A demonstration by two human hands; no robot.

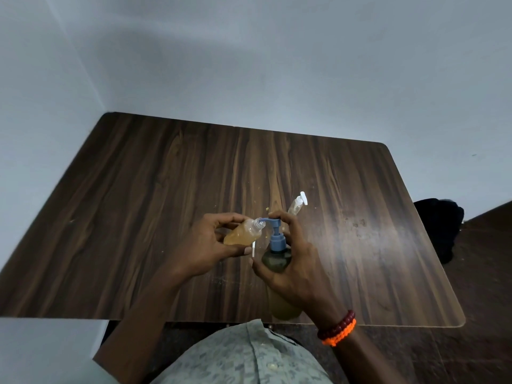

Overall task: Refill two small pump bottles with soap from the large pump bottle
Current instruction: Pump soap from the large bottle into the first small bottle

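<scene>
Left hand gripped small bottle, neck at nozzle; right hand clasped big bottle, finger on pump. Mid-fill, we judged; next: press w/ neck aligned.

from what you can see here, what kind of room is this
Probably a plain room at home or in an office: a wooden table pushed into a corner of bare pale walls, with a dark floor.
</scene>
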